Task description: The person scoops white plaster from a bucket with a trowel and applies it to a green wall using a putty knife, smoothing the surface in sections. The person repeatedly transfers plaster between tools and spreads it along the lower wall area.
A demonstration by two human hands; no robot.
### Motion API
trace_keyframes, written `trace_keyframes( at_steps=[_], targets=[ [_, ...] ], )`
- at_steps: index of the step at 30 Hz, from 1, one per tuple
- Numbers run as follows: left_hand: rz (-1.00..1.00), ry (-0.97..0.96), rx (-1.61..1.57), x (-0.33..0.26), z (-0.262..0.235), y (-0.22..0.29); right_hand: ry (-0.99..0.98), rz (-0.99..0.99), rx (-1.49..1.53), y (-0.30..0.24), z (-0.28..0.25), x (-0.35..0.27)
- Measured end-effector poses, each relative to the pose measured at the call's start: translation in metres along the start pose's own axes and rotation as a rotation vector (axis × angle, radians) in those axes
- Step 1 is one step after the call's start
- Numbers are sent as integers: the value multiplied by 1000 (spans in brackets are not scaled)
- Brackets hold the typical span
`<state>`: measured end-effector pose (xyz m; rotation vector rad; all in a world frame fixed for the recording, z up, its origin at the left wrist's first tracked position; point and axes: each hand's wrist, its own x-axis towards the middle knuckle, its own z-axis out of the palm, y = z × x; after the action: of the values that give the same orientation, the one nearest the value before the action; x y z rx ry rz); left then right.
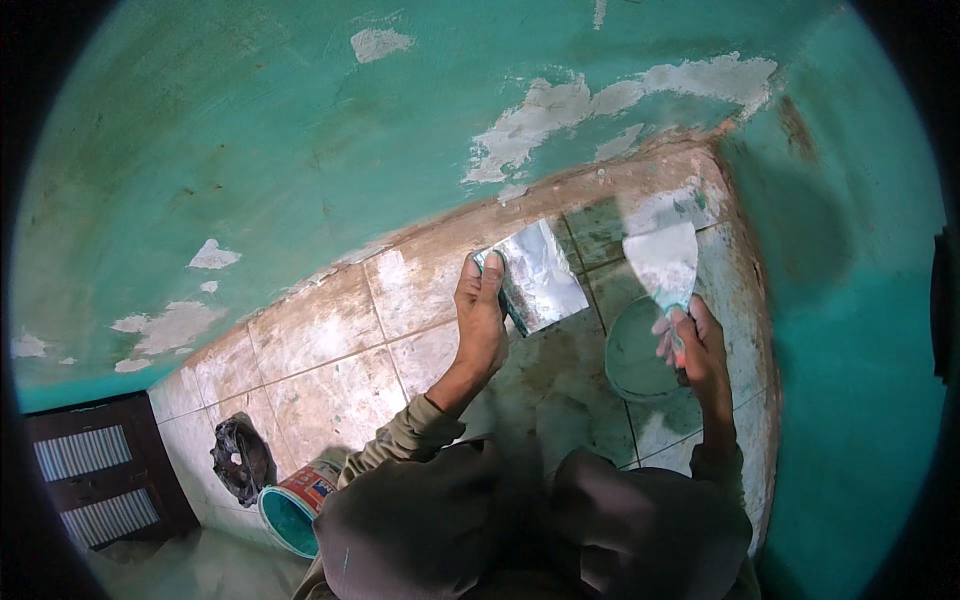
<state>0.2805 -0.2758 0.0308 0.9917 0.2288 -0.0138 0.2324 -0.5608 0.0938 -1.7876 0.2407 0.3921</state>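
Observation:
My left hand (482,315) is closed on one edge of a shiny silver rectangular plate (545,275), thumb on top. The plate is tilted and reflects light; a greenish edge shows beside my fingers. In my right hand (698,345) is a putty knife (665,262), its handle mostly hidden by my fingers. Its wide blade points away from me and carries whitish smears. The two tools are apart, both held above the tiled floor. Partly behind my right hand lies a round pale-green disc (632,352), perhaps a lid, on the tiles.
The green wall (300,150) ahead has several whitish filler patches (545,115). Another green wall (850,400) meets it at the right. Dirty, smeared tiles (310,330) cover the floor. At left are a tilted paint bucket (290,515), a black plastic bag (240,465) and a dark door (105,470).

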Motion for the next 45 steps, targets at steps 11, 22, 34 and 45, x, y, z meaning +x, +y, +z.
trace_keyframes(
  at_steps=[11, 22, 34, 45],
  targets=[
    [-61, 211, 43, -40, -43, 1, 223, -479, -919, 36, -25, 45],
    [-139, 264, -13, -62, -73, -16, 116, -874, -1360, 60, -36, 223],
    [-187, 322, -10, -62, -82, -22, 208, -719, -1614, 48, -73, 241],
    [-202, 286, 7, -58, -90, -33, 230, -846, -1514, 54, -114, 222]
  ],
)
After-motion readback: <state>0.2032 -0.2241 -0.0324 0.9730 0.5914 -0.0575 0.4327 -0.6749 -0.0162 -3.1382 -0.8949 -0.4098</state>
